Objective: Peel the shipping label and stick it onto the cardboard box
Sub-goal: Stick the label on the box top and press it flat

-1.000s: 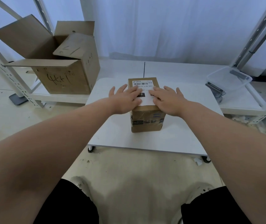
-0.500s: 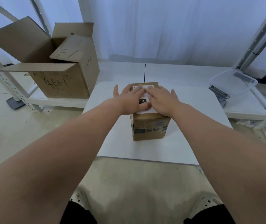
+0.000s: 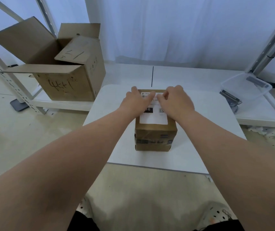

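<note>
A small brown cardboard box (image 3: 155,137) stands on a low white table (image 3: 200,130) in front of me. A white shipping label (image 3: 153,118) with a barcode and a black block lies flat on the box's top face. My left hand (image 3: 137,101) rests on the far left part of the label, fingers stretched over the barcode. My right hand (image 3: 176,100) rests on the far right part, its fingers bent with the tips on the label's far edge. Both hands press down and hold nothing. The label's middle is hidden under them.
A large open cardboard box (image 3: 63,67) with handwriting stands on a low white shelf at the left. A clear plastic tub (image 3: 247,85) and a dark metal tool (image 3: 230,99) lie at the right. White metal rack posts (image 3: 5,72) flank both sides; a white curtain hangs behind.
Both hands have slid from the label's near half toward its far edge, uncovering the label's near part. The box has not shifted on the table.
</note>
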### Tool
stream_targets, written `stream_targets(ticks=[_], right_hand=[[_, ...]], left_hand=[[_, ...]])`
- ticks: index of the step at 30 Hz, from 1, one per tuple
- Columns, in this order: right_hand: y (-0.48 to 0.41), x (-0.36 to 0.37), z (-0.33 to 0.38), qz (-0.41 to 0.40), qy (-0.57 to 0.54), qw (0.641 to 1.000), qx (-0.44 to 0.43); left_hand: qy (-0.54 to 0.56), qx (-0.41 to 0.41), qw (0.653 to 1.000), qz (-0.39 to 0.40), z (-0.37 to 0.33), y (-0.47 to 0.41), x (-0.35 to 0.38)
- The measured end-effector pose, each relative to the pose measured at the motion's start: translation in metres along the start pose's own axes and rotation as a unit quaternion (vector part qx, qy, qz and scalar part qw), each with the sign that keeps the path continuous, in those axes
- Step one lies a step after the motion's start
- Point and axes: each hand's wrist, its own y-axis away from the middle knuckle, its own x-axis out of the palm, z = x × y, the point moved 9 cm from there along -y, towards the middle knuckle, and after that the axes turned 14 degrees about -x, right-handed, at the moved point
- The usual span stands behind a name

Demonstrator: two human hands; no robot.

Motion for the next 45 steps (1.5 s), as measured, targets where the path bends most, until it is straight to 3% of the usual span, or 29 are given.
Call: stream_targets(ticks=[4, 11, 15, 25, 32, 38, 45], right_hand=[[0.003, 0.036, -0.002, 0.103, -0.047, 0.992, 0.053], [-0.007, 0.036, -0.023, 0.039, -0.156, 0.979, 0.122], [-0.012, 0.029, -0.025, 0.015, -0.145, 0.982, 0.12], [-0.023, 0.041, -0.034, 0.043, -0.15, 0.97, 0.186], [-0.027, 0.031, -0.044, 0.025, -0.125, 0.976, 0.178], [-0.019, 0.034, -0.027, 0.077, -0.122, 0.971, 0.189], [-0.022, 0.033, -0.038, 0.042, -0.162, 0.968, 0.188]], left_hand=[[-0.011, -0.036, 0.999, -0.029, 0.005, -0.011, 0.007], [0.007, -0.003, 0.998, -0.062, 0.003, -0.021, -0.002], [-0.01, 0.003, 0.996, -0.089, 0.005, -0.021, -0.01], [0.004, -0.042, 0.999, -0.019, 0.0, -0.037, 0.01], [-0.002, -0.023, 0.999, -0.045, -0.002, -0.04, -0.001], [0.012, -0.027, 0.999, -0.025, -0.001, -0.039, -0.002], [-0.017, -0.008, 0.998, -0.055, -0.008, -0.04, -0.004]])
